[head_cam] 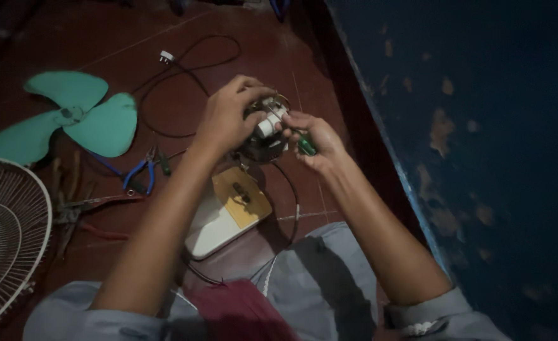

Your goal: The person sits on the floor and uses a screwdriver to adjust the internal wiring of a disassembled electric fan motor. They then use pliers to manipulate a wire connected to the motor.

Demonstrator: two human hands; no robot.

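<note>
1. A small fan motor (265, 134), dark with a white cylindrical part on top, is being held up above the red floor (241, 38), between both hands.
2. The left hand (228, 117) is curling its fingers around the motor's top and side.
3. The right hand (313, 140) is pinching a green-handled screwdriver (305, 145) against the motor.
4. Below it, a white and yellow base housing (228, 218) is lying open.
5. Further left are lying blue-handled pliers (138, 172), a green fan blade (70, 117) and a wire fan guard (7, 233).

fan motor (263, 136) | dark, white-capped | held above floor | green screwdriver (305, 145) touching
</note>
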